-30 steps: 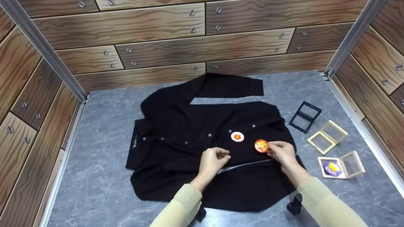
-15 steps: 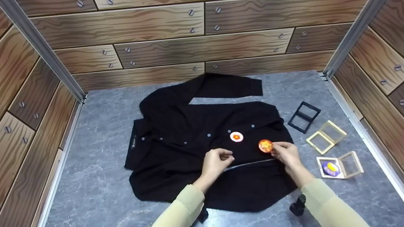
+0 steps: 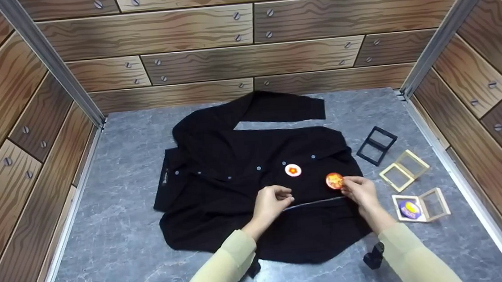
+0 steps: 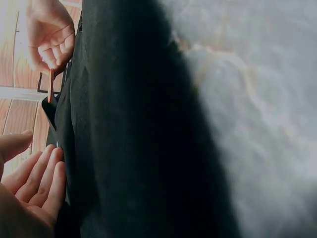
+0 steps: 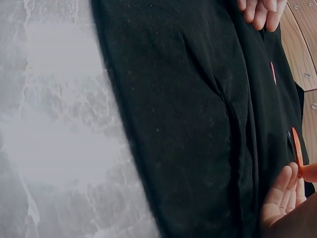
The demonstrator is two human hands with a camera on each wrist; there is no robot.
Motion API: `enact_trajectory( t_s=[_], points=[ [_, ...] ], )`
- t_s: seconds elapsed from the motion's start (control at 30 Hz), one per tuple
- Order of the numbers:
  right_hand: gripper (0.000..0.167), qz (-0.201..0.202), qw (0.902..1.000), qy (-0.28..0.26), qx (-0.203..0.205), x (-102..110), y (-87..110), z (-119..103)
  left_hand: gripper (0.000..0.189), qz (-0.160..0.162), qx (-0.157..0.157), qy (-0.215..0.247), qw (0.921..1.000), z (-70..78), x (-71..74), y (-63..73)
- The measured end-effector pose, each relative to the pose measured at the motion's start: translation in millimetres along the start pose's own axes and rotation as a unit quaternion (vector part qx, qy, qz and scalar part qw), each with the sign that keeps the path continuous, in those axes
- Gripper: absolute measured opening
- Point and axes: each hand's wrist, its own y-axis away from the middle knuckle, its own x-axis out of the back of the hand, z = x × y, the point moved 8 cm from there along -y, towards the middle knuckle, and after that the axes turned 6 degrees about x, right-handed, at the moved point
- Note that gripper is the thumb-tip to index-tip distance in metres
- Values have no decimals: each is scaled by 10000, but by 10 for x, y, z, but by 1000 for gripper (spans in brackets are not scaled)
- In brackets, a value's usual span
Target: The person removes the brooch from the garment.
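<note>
My right hand [image 3: 361, 193] pinches the edge of a thin, round orange-red badge [image 3: 334, 181] with a yellow pattern, over the lower part of a black shirt [image 3: 220, 206]. In the right wrist view the badge [image 5: 296, 144] appears edge-on between thumb and fingers. My left hand [image 3: 273, 202] is over the shirt, left of the badge, holding nothing. Its thumb stands apart from its fairly straight fingers [image 4: 37, 183] in the left wrist view. A white round badge [image 3: 293, 170] with an orange-red flower lies on the shirt near the button row.
To the right lie an open black frame case [image 3: 377, 145], an open yellow case [image 3: 404, 170] and an open pale case [image 3: 437, 204] with a purple-and-yellow badge [image 3: 410, 209] inside. Wood-patterned walls [image 3: 200, 64] enclose the grey marbled surface [image 3: 121, 259].
My right hand has moved a little to the right with the orange-red badge. The left hand has shifted slightly rightward. The white badge stays on the shirt.
</note>
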Motion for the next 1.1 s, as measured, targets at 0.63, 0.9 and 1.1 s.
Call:
enact_trajectory(
  t_s=[0.63,0.9,1.1],
  points=[
    [25,169,9998,-138,49,192,-2,-78,16,-199,-100,20,9998,51,-160,25],
    [31,268,9996,-101,43,289,3,-71,17,-325,-50,173,9993,46,-255,53],
    [33,237,9995,-180,75,324,1,-71,18,-403,-28,202,9990,73,-277,78]
  ],
)
